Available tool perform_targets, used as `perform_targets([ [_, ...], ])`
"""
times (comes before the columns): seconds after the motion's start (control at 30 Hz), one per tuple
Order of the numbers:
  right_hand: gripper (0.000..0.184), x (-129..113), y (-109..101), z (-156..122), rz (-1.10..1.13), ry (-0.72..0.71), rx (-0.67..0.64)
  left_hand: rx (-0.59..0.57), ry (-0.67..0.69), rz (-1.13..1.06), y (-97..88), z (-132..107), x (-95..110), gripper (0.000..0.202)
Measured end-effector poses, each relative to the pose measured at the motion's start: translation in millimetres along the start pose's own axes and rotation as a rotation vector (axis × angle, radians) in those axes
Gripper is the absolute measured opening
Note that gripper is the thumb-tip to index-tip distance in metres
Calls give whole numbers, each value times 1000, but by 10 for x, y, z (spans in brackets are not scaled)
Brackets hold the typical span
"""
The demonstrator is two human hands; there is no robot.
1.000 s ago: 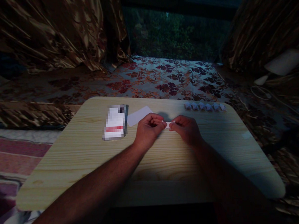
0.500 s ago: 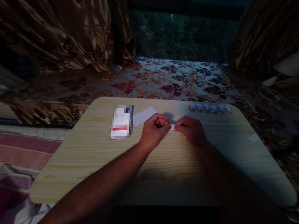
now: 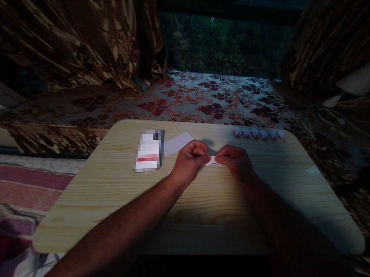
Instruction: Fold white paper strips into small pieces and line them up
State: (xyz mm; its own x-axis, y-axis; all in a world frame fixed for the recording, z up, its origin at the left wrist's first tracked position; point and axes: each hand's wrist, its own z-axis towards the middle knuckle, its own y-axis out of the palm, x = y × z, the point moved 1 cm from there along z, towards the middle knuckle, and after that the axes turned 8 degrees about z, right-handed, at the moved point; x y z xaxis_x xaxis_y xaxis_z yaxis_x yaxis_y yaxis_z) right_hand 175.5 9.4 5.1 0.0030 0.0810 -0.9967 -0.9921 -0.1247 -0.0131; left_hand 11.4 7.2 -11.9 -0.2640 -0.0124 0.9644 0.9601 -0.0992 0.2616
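Note:
Between my hands is a small piece of folded white paper (image 3: 213, 160), its lower edge bent into an arch. My left hand (image 3: 190, 161) pinches its left end between thumb and fingers. At the right end, my right hand (image 3: 235, 160) grips it the same way. Beyond my left hand lies a flat white paper sheet (image 3: 177, 144), partly covered by that hand. Several small folded paper pieces (image 3: 259, 133) stand in a row near the table's far right edge.
A blurred-out phone-like slab (image 3: 148, 150) lies on the wooden table (image 3: 114, 200), left of the sheet. A pale scrap (image 3: 312, 171) sits near the right edge. Past the table is a ledge with floral cloth (image 3: 213, 95); a white lamp (image 3: 358, 79) stands at the right.
The paper has tilted and shows more of its white face, with its lower edge now arched. Both hands keep their pinch and have barely moved.

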Motion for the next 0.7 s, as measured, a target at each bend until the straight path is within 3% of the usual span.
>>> perform_targets([
  [0.23, 8, 17, -13, 24, 41, 38, 27, -12, 2, -21, 17, 4, 2, 26],
  [0.43, 11, 100, -6, 82, 236, 42, 120, -80, -27, -76, 72, 6, -17, 56],
  [0.6, 9, 102, 11, 62, 102, 25, 76, 34, -55, 62, 38, 9, -57, 32],
  [0.7, 8, 72, 19, 37, 12, 21, 8, 61, -9, 78, 25, 7, -23, 28],
])
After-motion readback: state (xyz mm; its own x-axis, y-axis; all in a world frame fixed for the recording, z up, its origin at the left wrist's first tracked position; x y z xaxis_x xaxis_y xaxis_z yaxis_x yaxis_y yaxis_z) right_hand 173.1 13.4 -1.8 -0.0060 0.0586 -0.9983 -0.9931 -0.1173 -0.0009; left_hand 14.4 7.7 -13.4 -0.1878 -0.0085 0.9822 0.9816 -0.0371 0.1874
